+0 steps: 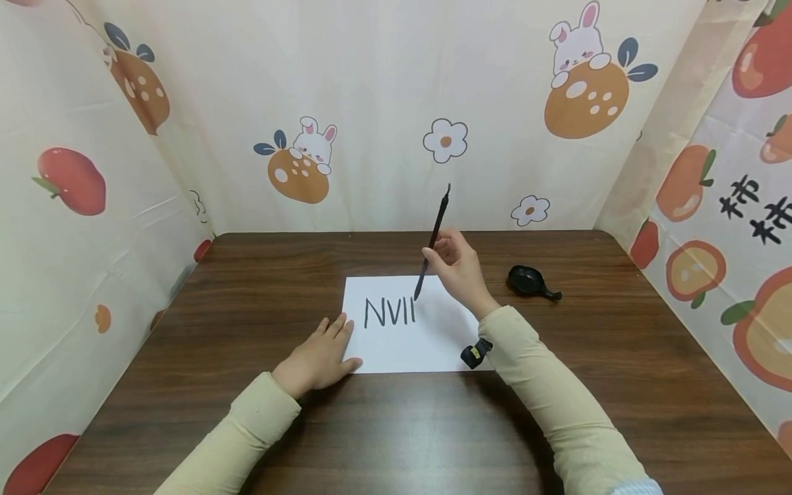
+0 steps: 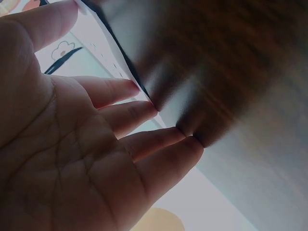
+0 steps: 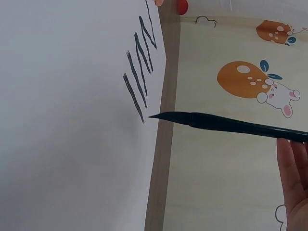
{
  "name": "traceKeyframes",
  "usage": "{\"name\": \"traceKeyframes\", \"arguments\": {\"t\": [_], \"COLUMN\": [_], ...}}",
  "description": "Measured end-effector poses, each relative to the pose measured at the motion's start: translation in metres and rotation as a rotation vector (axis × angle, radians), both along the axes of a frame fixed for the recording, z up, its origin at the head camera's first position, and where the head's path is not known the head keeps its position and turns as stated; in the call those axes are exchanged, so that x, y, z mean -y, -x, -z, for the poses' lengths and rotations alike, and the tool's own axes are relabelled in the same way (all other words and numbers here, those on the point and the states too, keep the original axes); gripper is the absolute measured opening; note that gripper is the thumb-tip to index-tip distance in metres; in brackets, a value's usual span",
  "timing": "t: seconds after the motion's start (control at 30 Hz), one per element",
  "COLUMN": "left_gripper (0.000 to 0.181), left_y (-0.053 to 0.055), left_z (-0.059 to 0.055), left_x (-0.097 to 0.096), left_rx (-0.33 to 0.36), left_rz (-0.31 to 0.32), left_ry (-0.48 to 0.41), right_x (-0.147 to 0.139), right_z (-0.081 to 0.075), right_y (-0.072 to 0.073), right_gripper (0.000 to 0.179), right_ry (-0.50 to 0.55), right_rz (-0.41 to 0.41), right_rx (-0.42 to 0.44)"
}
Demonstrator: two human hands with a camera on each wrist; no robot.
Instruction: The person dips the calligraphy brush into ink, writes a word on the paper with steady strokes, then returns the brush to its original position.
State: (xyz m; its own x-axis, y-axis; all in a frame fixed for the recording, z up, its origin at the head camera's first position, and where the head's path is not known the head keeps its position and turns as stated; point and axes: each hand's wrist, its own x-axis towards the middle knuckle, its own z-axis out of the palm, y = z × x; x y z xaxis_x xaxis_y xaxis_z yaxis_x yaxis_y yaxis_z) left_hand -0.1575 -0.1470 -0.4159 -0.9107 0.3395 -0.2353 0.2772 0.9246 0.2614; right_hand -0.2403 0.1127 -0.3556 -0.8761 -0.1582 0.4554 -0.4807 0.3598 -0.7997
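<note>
A white sheet of paper (image 1: 396, 354) lies on the table with dark brush strokes (image 1: 388, 313) on it, reading like "NVII". My right hand (image 1: 456, 268) pinches a black calligraphy brush (image 1: 438, 223) partway along its handle, bristles pointing down at the top of the last stroke. In the right wrist view, the dark pointed tip of the brush (image 3: 168, 116) is just off the paper, close to the end of that stroke. My left hand (image 1: 322, 354) rests on the paper's left edge with fingers extended; in the left wrist view its fingertips (image 2: 168, 185) touch the surface.
A small black dish with a handle (image 1: 527, 280) sits on the brown wooden table (image 1: 396, 440), right of the paper. A black wrist camera (image 1: 475, 353) hangs at my right cuff over the paper's corner. Patterned curtains (image 1: 383, 82) enclose the table's back and sides.
</note>
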Motion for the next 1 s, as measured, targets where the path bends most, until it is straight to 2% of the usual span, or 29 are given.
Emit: {"name": "traceKeyframes", "arguments": {"t": [0.1,0.33,0.43,0.7,1.0], "left_gripper": [0.075,0.075,0.075,0.075,0.075], "left_y": [0.000,-0.001,-0.001,-0.001,0.000], "left_z": [0.000,-0.001,-0.001,0.000,0.000], "left_x": [0.000,0.000,0.000,0.000,0.001], "left_rx": [0.000,0.000,-0.002,0.003,-0.012], "left_rz": [0.000,0.000,-0.001,-0.008,0.006], "left_ry": [-0.001,-0.011,-0.007,-0.006,-0.003], "right_x": [0.001,-0.003,-0.004,-0.006,-0.008], "right_z": [0.001,0.026,0.031,0.035,0.037], "right_y": [0.000,0.021,0.025,0.026,0.024], "right_gripper": [0.024,0.023,0.025,0.024,0.024], "right_ry": [-0.005,0.016,0.028,0.043,0.009], "right_rz": [0.012,0.006,0.000,-0.007,0.003], "right_rx": [0.002,0.004,0.002,0.013,-0.042]}}
